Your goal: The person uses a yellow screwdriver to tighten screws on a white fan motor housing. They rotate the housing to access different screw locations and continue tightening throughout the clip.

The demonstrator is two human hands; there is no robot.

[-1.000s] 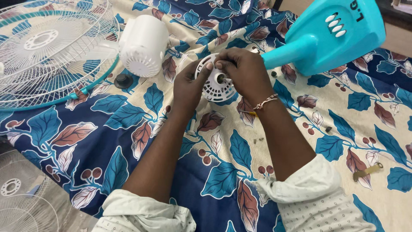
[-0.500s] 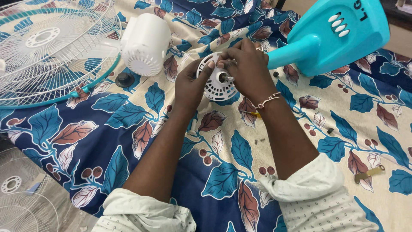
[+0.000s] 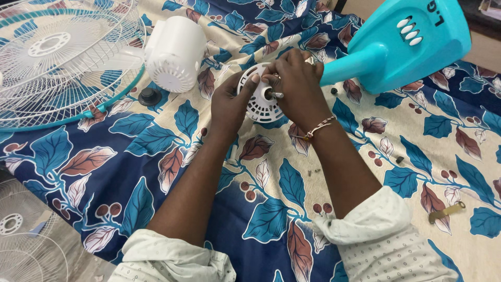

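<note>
A white round fan motor unit [image 3: 259,102] with a slotted face and a short metal shaft [image 3: 275,95] sits at the end of a turquoise fan stand neck [image 3: 347,65]. My left hand [image 3: 230,107] grips the unit's left side, thumb on its rim. My right hand [image 3: 296,86] covers its right side, fingers curled over the top beside the shaft. A thread bracelet circles my right wrist.
A white motor cover [image 3: 175,52] lies left of the hands, beside a white wire fan guard [image 3: 57,57] with a turquoise rim. The turquoise fan base [image 3: 412,44] is at top right. A black knob [image 3: 150,95], small screws [image 3: 313,171] and a brass clip [image 3: 444,213] lie on the leaf-patterned cloth.
The view has shifted slightly. Both hands stay on the motor unit, and the right hand's fingers have moved so that the metal shaft shows more plainly.
</note>
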